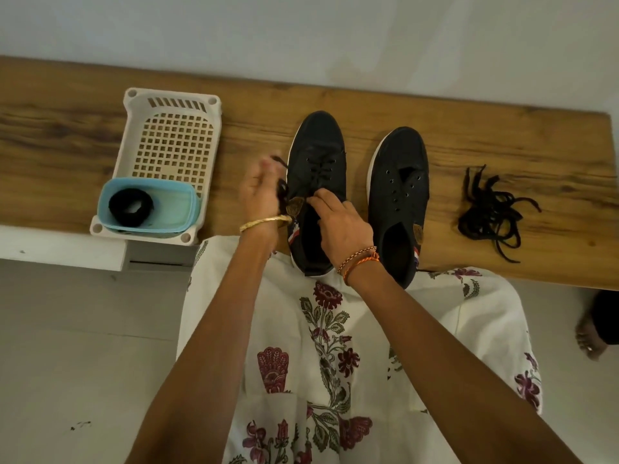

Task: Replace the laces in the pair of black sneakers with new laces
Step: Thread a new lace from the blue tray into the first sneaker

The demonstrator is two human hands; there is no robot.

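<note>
Both black sneakers stand on the wooden bench (502, 135), long axes running away from me, toes toward the wall. My left hand (259, 192), blurred, seems to pinch the black lace (283, 189) beside the left sneaker (318, 145). My right hand (341, 226) pinches at its tongue. The right sneaker (398, 169) is unlaced; the loose old laces (489, 212) lie right of it.

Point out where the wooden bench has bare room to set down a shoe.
Bare wood lies left of the white basket, between the right sneaker and the pile of loose laces, and right of that pile. It is crowded around the left sneaker, where the left hand and right hand work the lace.
</note>
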